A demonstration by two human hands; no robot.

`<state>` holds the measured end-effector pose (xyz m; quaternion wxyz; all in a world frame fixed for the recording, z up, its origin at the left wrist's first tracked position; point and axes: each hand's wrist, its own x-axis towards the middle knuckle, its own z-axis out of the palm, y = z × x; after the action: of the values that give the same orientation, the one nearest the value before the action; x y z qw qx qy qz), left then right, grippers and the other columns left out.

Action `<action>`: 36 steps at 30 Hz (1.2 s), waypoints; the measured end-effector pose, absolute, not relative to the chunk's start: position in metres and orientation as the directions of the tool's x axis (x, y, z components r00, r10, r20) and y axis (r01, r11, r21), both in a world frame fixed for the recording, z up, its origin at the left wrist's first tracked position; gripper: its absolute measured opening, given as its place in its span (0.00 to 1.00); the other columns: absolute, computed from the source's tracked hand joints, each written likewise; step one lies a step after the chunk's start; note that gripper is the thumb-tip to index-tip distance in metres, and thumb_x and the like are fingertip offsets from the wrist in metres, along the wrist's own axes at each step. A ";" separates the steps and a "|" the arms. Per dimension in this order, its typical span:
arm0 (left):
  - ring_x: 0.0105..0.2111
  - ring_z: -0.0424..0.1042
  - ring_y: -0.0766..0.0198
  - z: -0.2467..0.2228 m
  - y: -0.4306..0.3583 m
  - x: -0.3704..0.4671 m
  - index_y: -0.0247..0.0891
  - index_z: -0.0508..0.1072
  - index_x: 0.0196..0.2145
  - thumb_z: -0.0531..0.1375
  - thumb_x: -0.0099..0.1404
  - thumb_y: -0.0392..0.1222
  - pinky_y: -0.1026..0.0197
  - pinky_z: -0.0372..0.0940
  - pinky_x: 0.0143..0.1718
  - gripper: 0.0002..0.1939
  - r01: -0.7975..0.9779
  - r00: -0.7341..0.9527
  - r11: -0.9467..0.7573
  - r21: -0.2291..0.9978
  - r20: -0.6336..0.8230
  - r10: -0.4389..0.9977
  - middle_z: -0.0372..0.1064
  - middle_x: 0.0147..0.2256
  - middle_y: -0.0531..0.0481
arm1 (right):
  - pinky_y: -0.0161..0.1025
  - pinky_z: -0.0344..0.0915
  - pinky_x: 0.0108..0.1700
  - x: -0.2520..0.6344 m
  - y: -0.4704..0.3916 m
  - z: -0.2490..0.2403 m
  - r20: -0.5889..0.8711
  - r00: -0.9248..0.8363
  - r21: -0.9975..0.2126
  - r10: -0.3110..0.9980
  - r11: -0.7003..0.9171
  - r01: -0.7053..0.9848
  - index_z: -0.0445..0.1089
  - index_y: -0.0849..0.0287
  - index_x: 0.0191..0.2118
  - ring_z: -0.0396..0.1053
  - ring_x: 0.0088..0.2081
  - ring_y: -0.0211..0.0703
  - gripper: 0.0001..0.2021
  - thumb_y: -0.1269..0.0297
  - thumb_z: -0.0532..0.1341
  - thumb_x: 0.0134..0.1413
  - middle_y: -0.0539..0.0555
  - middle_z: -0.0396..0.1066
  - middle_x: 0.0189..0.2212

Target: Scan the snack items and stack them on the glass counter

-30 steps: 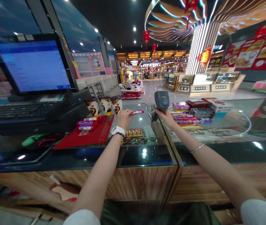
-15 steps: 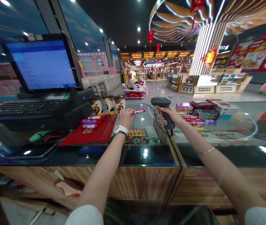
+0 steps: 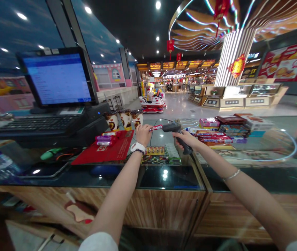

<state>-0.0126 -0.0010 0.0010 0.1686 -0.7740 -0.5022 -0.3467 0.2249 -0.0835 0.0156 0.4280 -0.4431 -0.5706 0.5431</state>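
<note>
My left hand (image 3: 143, 135) is closed on one end of a slim red candy roll (image 3: 155, 128), which sticks out to the right above the glass counter. Wrapped round the handle of a black barcode scanner (image 3: 172, 127) is my right hand (image 3: 185, 139). The scanner's head points left and is close to the roll's free end. To the left, several purple and red candy rolls (image 3: 106, 139) lie on a red paper (image 3: 104, 151). More rolls, some marked mentos (image 3: 211, 139), lie right of the scanner beside stacked boxes (image 3: 230, 120).
A monitor (image 3: 58, 78) and a black keyboard (image 3: 33, 123) stand at the left. Three patterned cups (image 3: 125, 119) are behind the red paper. Small packets (image 3: 155, 150) show near the counter's middle. A mouse (image 3: 68, 154) is at the left front.
The scanner has tilted and moved left, so its head is now close to the candy roll in my left hand. The whole view has shifted slightly.
</note>
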 end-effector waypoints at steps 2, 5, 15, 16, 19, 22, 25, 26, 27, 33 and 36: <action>0.47 0.73 0.52 0.000 0.000 -0.013 0.45 0.78 0.43 0.59 0.65 0.35 0.44 0.57 0.60 0.12 0.896 0.255 -0.435 0.086 0.703 0.664 0.78 0.44 0.47 | 0.29 0.57 0.12 0.223 -0.083 0.014 0.020 -0.233 -0.998 0.972 0.035 0.060 0.60 0.55 0.34 0.59 0.13 0.34 0.17 0.50 0.66 0.54 0.44 0.64 0.15; 0.47 0.73 0.52 0.000 0.000 -0.014 0.45 0.79 0.43 0.59 0.64 0.33 0.44 0.57 0.60 0.13 0.904 0.254 -0.420 0.083 0.685 0.682 0.78 0.44 0.47 | 0.30 0.57 0.12 0.223 -0.083 0.013 0.050 -0.205 -0.996 0.978 0.064 0.066 0.59 0.55 0.34 0.59 0.13 0.33 0.16 0.51 0.64 0.57 0.43 0.63 0.15; 0.49 0.72 0.53 0.002 -0.003 -0.012 0.44 0.79 0.44 0.58 0.67 0.35 0.48 0.54 0.62 0.12 0.923 0.221 -0.370 0.105 0.643 0.733 0.78 0.44 0.47 | 0.30 0.57 0.13 0.223 -0.085 0.016 0.015 -0.167 -0.995 0.986 0.030 0.093 0.58 0.55 0.34 0.59 0.13 0.33 0.15 0.52 0.63 0.59 0.43 0.63 0.15; 0.49 0.72 0.53 0.002 -0.003 -0.012 0.44 0.79 0.44 0.58 0.66 0.35 0.48 0.54 0.62 0.12 0.923 0.221 -0.371 0.105 0.643 0.733 0.78 0.44 0.47 | 0.30 0.57 0.13 0.223 -0.085 0.016 0.017 -0.172 -0.995 0.985 0.033 0.092 0.58 0.55 0.34 0.59 0.13 0.33 0.16 0.51 0.63 0.59 0.43 0.63 0.15; 0.49 0.72 0.53 0.002 -0.003 -0.012 0.44 0.79 0.44 0.59 0.66 0.34 0.47 0.54 0.62 0.12 0.922 0.221 -0.373 0.108 0.644 0.733 0.78 0.45 0.47 | 0.30 0.57 0.13 0.224 -0.084 0.015 0.026 -0.191 -0.995 0.981 0.043 0.085 0.57 0.54 0.34 0.59 0.13 0.34 0.19 0.48 0.65 0.56 0.43 0.63 0.15; 0.49 0.72 0.53 0.002 -0.002 -0.012 0.44 0.79 0.44 0.59 0.66 0.34 0.47 0.54 0.62 0.12 0.922 0.221 -0.371 0.107 0.643 0.733 0.78 0.46 0.47 | 0.30 0.57 0.13 0.224 -0.085 0.015 0.066 -0.208 -0.995 0.976 0.081 0.061 0.56 0.53 0.37 0.59 0.13 0.34 0.21 0.46 0.66 0.52 0.41 0.63 0.15; 0.48 0.72 0.52 0.002 -0.002 -0.012 0.44 0.79 0.45 0.59 0.66 0.34 0.48 0.55 0.61 0.12 0.922 0.226 -0.374 0.097 0.650 0.725 0.77 0.45 0.47 | 0.29 0.57 0.14 0.223 -0.087 0.015 0.109 -0.212 -0.993 0.971 0.116 0.018 0.56 0.51 0.39 0.59 0.13 0.34 0.21 0.45 0.64 0.50 0.39 0.64 0.16; 0.48 0.72 0.52 0.001 -0.002 -0.012 0.44 0.79 0.45 0.59 0.66 0.34 0.48 0.55 0.61 0.12 0.922 0.227 -0.375 0.094 0.655 0.721 0.77 0.45 0.47 | 0.29 0.57 0.14 0.223 -0.087 0.015 0.120 -0.215 -0.992 0.969 0.123 0.002 0.56 0.51 0.40 0.60 0.14 0.34 0.21 0.45 0.63 0.50 0.39 0.64 0.17; 0.48 0.72 0.52 0.001 -0.002 -0.012 0.44 0.79 0.45 0.59 0.66 0.35 0.48 0.55 0.60 0.12 0.922 0.227 -0.376 0.091 0.659 0.717 0.78 0.45 0.48 | 0.30 0.57 0.14 0.223 -0.088 0.015 0.131 -0.219 -0.991 0.967 0.132 -0.012 0.56 0.51 0.40 0.60 0.14 0.34 0.21 0.45 0.63 0.50 0.39 0.64 0.18; 0.47 0.72 0.53 0.001 -0.002 -0.012 0.44 0.79 0.45 0.59 0.66 0.34 0.48 0.55 0.61 0.12 0.924 0.222 -0.371 0.087 0.669 0.709 0.77 0.45 0.48 | 0.32 0.62 0.19 0.224 -0.086 0.015 0.292 -0.288 -0.951 0.912 0.308 0.011 0.62 0.52 0.44 0.65 0.19 0.34 0.20 0.47 0.64 0.52 0.43 0.68 0.27; 0.48 0.72 0.52 0.002 -0.002 -0.012 0.44 0.79 0.45 0.59 0.66 0.35 0.48 0.55 0.61 0.12 0.927 0.218 -0.364 0.086 0.667 0.713 0.77 0.45 0.48 | 0.38 0.72 0.35 0.225 -0.078 0.012 0.475 -0.303 -0.856 0.826 0.513 0.057 0.65 0.54 0.49 0.72 0.32 0.39 0.22 0.50 0.66 0.52 0.49 0.73 0.36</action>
<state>-0.0120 -0.0025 0.0018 0.1685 -0.7618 -0.5382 -0.3187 0.2251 -0.0777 0.0124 0.5020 -0.3106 -0.7104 0.3832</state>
